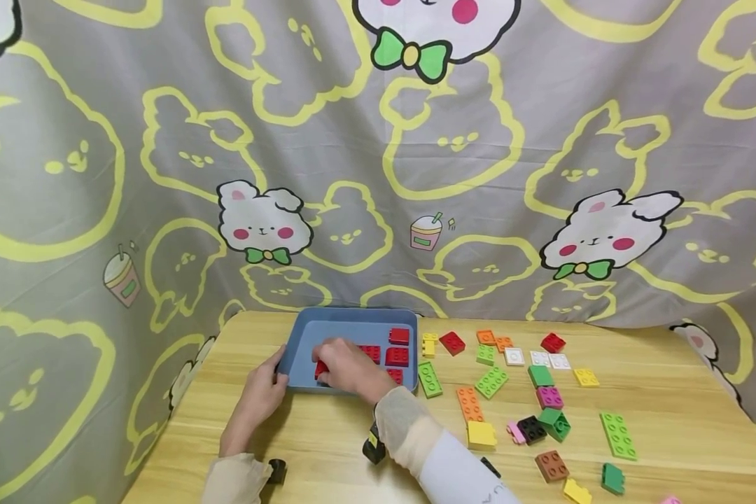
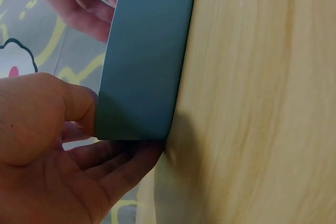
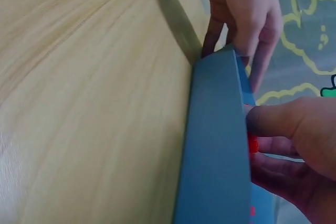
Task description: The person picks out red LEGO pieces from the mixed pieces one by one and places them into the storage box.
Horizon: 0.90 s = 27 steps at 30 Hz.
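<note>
The right hand (image 1: 348, 365) is pinching a red block (image 1: 319, 368) between thumb and fingers — low inside the blue tray (image 1: 343, 330), toward its near left. The left hand (image 1: 264, 385) is gripping the tray's near left corner, fingers curling around it. Other red blocks (image 1: 397, 357) are lying farther right in the tray — loose coloured blocks (image 1: 491, 381) are scattering beyond.

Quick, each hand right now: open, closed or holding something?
Left hand: gripping the blue tray at a corner.
Right hand: holding a red brick inside the tray.
</note>
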### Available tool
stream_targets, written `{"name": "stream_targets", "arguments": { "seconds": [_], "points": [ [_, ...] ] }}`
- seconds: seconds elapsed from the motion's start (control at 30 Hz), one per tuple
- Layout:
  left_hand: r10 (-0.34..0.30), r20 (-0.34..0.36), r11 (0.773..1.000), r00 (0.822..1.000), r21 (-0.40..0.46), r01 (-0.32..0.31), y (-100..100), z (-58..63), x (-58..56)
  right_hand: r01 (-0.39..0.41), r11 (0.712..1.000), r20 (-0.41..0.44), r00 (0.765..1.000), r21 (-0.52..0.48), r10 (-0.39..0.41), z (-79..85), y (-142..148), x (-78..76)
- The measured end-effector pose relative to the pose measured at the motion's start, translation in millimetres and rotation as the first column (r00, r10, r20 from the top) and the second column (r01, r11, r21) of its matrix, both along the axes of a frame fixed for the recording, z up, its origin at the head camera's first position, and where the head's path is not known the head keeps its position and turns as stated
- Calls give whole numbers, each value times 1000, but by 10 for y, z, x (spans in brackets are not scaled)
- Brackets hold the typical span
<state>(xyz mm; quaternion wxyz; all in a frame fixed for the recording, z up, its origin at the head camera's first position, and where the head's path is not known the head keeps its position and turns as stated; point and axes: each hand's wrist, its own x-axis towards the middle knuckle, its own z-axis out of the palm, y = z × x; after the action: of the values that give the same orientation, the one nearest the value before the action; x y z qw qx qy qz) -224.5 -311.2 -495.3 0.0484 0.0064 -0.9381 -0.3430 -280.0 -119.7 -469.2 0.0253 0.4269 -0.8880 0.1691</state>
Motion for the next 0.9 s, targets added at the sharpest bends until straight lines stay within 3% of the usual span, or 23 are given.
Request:
{"name": "stream_targets", "arguments": {
  "seconds": [0.47, 0.73, 0.9],
  "points": [
    [14, -17, 1000, 1000, -2, -14, 9, -23, -9, -9, 1000, 17, 1000, 26, 9, -84, -94, 5],
    [8, -1, 1000, 1000, 0, -8, 16, -28, -8, 9, 1000, 53, 999, 28, -10, 5, -2, 40],
    [17, 1, 1000, 1000, -7, -17, 1, -25, -6, -4, 999, 39, 999, -35, 5, 100, 122, 88]
  ]
}}
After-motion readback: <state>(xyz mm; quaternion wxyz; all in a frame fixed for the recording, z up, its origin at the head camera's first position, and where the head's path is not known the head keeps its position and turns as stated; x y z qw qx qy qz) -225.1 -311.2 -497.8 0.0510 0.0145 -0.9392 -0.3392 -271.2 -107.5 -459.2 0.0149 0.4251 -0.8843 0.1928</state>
